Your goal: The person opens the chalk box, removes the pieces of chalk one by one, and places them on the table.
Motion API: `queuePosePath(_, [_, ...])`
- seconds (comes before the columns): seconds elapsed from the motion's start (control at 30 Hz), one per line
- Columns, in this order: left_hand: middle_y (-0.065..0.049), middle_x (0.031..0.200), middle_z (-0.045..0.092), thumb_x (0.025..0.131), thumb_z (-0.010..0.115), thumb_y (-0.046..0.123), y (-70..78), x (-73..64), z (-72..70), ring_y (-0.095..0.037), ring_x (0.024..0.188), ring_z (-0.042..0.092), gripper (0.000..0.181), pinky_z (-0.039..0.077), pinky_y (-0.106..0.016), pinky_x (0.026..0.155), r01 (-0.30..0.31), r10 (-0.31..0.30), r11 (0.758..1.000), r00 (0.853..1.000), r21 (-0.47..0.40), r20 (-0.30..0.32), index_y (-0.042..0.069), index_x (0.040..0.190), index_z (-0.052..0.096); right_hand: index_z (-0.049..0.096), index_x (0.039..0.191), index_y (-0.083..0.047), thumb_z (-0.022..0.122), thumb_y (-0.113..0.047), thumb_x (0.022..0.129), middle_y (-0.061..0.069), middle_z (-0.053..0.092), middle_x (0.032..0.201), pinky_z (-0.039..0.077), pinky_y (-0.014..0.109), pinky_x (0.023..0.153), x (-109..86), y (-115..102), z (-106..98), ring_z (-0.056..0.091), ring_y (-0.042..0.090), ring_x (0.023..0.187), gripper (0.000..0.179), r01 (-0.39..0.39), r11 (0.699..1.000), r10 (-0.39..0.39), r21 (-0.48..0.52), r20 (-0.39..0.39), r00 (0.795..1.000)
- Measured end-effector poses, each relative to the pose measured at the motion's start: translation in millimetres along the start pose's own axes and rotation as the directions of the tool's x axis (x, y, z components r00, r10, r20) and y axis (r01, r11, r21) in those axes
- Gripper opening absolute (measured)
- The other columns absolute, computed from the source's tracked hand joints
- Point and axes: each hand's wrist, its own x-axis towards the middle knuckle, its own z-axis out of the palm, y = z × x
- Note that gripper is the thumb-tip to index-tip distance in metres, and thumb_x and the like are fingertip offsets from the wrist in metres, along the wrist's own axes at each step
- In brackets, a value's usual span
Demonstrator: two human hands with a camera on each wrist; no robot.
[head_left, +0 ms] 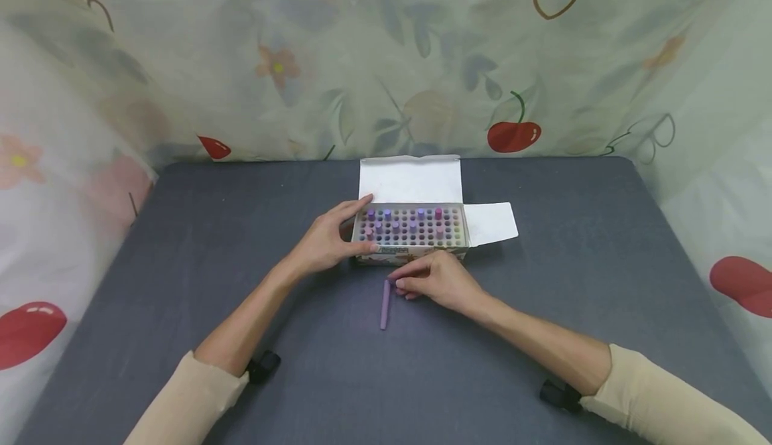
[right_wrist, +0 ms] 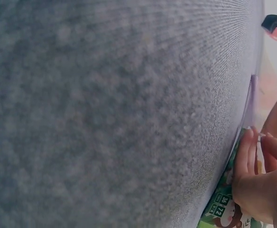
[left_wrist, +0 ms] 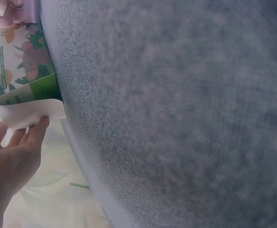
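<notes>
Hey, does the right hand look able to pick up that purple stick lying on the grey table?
Probably yes: the right hand rests beside the purple stick's upper end, and nothing lies between them on the grey table.

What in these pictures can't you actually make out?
- Head view: whether the right hand touches the purple stick; its fingers cover the stick's top end.
- Head view: print on the box front; too small.
- Both wrist views: the box's contents; grey table fills them.
</notes>
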Motion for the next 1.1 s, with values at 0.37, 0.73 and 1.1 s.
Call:
queuePosePath(0.37, [-0.01,0.145,0.045,0.083,0.083,0.027,-0.4,-0.4,0.2,-0.023,0.128,0.05,0.088,0.044,-0.043,0.106,0.021,-0.021,1.0,1.0,-0.005,-0.009,0.022,0.156,0.034,0.078,0.104,-0.005,0.075,-0.014,0.09,0.007,0.075,0.095,0.059,0.033,0.07,-5.9,-5.4,-4.9,0.073,0.023,0.076,0.016,0.063,0.995,-0.064,-0.071,-0.018,0.998])
queuePosePath(0.73, [-0.01,0.146,0.044,0.083,0.083,0.026,0.1,0.0,-0.7,-0.025,0.13,0.049,0.089,0.043,-0.042,0.107,0.025,-0.025,0.999,1.0,-0.019,-0.001,0.022,0.157,0.033,0.078,0.103,-0.008,0.075,-0.011,0.09,0.004,0.074,0.09,0.056,0.028,0.068,-10.4,-22.2,-23.7,0.07,0.025,0.078,0.014,0.137,0.984,-0.144,-0.111,-0.053,0.988])
queuePosePath(1.1, [-0.009,0.149,0.042,0.084,0.082,0.029,-0.6,-0.2,-0.2,-0.025,0.138,0.042,0.088,0.041,-0.042,0.109,0.013,-0.013,1.0,1.0,-0.006,0.004,0.024,0.157,0.033,0.077,0.105,-0.009,0.075,-0.009,0.089,0.007,0.073,0.099,0.057,0.031,0.075,-14.9,-39.3,-53.3,0.071,0.028,0.087,0.015,0.172,0.979,-0.187,-0.108,-0.153,0.97])
